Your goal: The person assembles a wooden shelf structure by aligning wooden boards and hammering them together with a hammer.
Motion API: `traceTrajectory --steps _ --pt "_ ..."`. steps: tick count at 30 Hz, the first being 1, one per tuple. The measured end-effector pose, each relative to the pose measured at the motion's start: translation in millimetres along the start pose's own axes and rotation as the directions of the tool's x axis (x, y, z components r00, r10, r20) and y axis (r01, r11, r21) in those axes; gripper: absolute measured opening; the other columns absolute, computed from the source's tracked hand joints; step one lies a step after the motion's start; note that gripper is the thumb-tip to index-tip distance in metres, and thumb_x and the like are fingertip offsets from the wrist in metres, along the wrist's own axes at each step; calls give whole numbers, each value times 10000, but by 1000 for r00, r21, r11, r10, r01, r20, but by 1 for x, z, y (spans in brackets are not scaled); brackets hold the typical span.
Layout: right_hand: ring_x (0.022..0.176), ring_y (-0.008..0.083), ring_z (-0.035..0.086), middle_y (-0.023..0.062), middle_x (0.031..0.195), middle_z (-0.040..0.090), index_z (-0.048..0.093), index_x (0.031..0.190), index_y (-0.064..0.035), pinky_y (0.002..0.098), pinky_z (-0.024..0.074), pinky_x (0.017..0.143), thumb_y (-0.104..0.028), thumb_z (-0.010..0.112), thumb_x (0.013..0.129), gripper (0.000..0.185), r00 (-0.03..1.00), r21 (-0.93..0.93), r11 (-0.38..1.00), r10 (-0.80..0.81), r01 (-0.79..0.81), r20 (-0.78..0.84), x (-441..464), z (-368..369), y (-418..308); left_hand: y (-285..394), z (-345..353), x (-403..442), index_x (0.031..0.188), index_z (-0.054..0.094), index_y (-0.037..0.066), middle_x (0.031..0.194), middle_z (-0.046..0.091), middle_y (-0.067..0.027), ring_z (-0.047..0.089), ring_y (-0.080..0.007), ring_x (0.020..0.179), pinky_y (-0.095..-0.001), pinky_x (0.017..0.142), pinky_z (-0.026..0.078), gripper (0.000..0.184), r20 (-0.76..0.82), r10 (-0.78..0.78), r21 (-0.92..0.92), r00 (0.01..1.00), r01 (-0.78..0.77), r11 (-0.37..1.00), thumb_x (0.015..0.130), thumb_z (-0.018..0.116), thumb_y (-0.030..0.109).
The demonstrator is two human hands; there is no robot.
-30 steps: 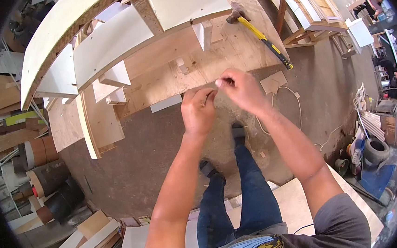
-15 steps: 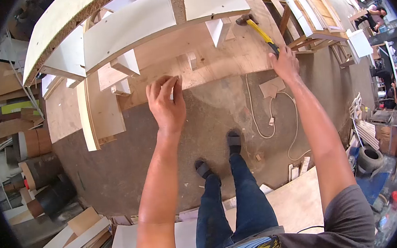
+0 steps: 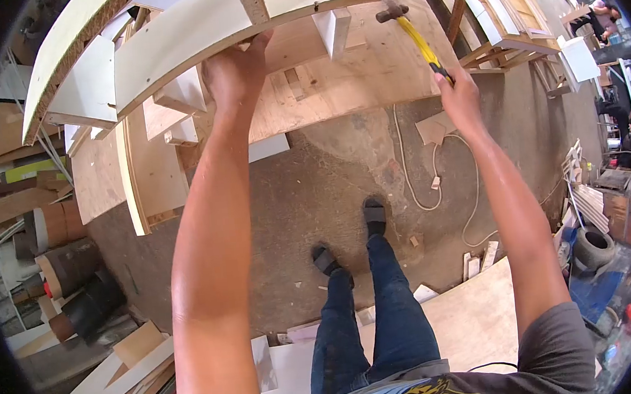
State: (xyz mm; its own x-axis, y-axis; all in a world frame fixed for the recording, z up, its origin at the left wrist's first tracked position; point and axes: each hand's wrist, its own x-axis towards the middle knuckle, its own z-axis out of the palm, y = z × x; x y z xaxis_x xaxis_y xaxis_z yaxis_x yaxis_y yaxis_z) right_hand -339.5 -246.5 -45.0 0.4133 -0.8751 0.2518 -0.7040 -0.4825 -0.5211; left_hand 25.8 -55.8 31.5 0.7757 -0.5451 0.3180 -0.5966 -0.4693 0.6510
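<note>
My right hand is closed around the black grip of a hammer, whose yellow handle slants up to a dark, rusty head above the plywood. My left hand reaches under the front edge of a curved white panel frame. Its fingers are mostly hidden by that edge, so I cannot see whether they hold anything. White-faced wooden blocks stand beneath the frame on the plywood tabletop. A small block is right of my left wrist.
A pale cable loops over the concrete floor by a board scrap. A white strip shows below the tabletop's edge. Wooden frames stand right; offcuts pile left. A person is far right.
My left hand has moved up and away from me, from in front of the tabletop to under the frame's edge. The hammer has shifted slightly. A white strip now shows below the table edge.
</note>
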Motion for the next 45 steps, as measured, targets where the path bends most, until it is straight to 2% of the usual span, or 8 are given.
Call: traceTrajectory --steps 2,7,16,26,29,32,41,45 --pt "874 312 672 185 948 700 698 1151 31 458 522 815 -252 718 1028 310 995 145 985 82 -90 63 -30 -21 -15 -9 13 10 1305 775 103 1196 814 -97 728 -270 1186 -352 1056 508 545 -103 120 251 987 -91 964 907 846 468" --pt "689 59 544 -14 823 618 674 1119 -25 265 457 604 -208 663 1082 187 927 323 888 236 -327 291 -119 -59 -29 -35 34 24 1220 826 130 1166 822 -97 738 -263 1154 -375 1052 505 579 7 25 41 1000 -25 999 853 848 577" --pt "695 61 571 0 841 628 598 1230 -15 260 463 602 -190 683 1071 252 690 480 563 242 -673 682 -206 -68 -86 -6 10 18 1064 884 290 984 841 71 756 -143 1010 -315 995 530 466 157 -4 141 988 -19 990 809 825 675" --pt "764 136 662 88 939 681 588 1292 2 315 538 675 -111 667 1054 275 737 517 639 117 -569 666 -169 -76 -143 -20 19 22 1093 882 236 946 837 3 758 -139 923 -308 890 570 388 193 13 34 981 -19 999 853 857 539" --pt "908 294 740 204 1054 726 570 1385 16 406 571 793 -69 656 1037 368 930 546 823 -64 -155 362 -162 -68 -163 -2 8 12 1106 878 206 949 837 -24 760 -150 892 -314 846 576 370 230 -68 -65 971 86 994 881 844 497" --pt "1051 444 721 276 1182 712 540 1467 20 485 560 884 -48 658 1013 474 958 526 851 -151 1 243 -146 -63 -186 -13 20 17 1121 873 200 952 837 -33 764 -156 894 -326 840 578 366 158 -12 29 987 8 1000 888 837 479" --pt "931 475 697 270 1041 669 510 1505 9 551 567 791 -43 655 995 533 982 157 972 -186 177 45 -108 -26 -212 -15 22 19 1115 875 227 1044 844 -61 779 -214 990 -347 916 573 428 235 -51 -134 971 84 987 839 847 553" --pt "936 481 702 269 1068 675 508 1516 -17 549 574 793 -49 658 993 545 982 180 969 -181 170 47 -96 -9 -218 -11 22 21 1126 866 282 1112 832 -27 764 -233 1066 -378 954 566 436 191 -11 92 981 -6 996 845 815 612"
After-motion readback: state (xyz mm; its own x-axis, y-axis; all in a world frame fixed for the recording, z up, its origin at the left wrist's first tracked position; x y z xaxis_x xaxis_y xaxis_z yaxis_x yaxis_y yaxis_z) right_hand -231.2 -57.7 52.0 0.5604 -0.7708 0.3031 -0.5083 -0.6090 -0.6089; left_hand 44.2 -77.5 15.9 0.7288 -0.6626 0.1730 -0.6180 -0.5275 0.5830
